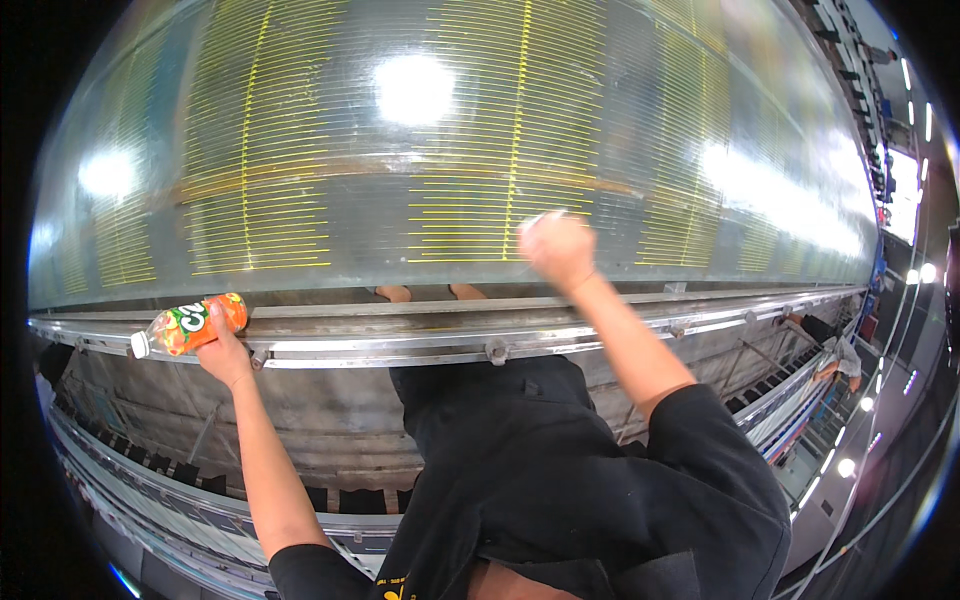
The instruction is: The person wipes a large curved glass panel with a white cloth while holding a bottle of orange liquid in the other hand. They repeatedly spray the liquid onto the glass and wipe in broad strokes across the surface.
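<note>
Grey, glossy sheet (450,150) ruled with fine yellow lines fills the upper two thirds of the frame, curving away under bright reflections of overhead lamps, as a person in black leans over the metal rail (480,345) that runs across the middle. At centre right, the right hand (558,248) is clenched into a fist and pressed to the sheet; something small and pale shows at its top edge, perhaps a cloth or pad, though what it grips cannot be made out. At middle left, the left hand (226,352) is wrapped around an orange soft-drink bottle (190,326) with a white cap, lying on its side along the rail and pointing toward the left edge of the frame. Judging by the fist's position on the lower band of the sheet, work on the surface appears to be under way rather than finished: no part of the sheet looks different from the rest, so how much has been covered cannot be told. Rows of dark fittings line the lower left; factory lights dot the right edge.
</note>
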`<move>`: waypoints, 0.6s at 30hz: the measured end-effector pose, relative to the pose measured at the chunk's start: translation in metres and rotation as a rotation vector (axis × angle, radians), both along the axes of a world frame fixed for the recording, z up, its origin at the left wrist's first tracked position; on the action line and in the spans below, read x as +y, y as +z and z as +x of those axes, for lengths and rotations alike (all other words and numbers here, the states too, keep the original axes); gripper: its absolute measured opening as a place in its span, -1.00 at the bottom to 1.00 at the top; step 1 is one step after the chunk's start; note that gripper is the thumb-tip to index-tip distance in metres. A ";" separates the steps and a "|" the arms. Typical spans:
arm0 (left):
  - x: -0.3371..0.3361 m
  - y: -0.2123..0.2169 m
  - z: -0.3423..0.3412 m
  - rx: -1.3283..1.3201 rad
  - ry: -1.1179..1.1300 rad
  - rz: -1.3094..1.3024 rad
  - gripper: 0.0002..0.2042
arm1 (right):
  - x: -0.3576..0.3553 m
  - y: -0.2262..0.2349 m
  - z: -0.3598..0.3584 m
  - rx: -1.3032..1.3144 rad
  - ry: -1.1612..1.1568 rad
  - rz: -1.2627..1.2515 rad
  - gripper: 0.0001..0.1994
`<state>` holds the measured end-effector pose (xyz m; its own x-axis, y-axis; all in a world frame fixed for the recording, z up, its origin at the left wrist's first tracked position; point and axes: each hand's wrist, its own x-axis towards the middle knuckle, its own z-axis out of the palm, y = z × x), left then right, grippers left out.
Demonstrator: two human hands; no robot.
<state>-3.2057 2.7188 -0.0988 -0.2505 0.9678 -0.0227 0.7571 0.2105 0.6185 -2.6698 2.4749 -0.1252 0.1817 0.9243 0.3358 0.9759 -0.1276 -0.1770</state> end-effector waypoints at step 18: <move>0.006 -0.001 0.010 -0.076 -0.035 0.040 -0.55 | 0.193 -0.010 0.030 0.105 -0.235 0.010 -0.66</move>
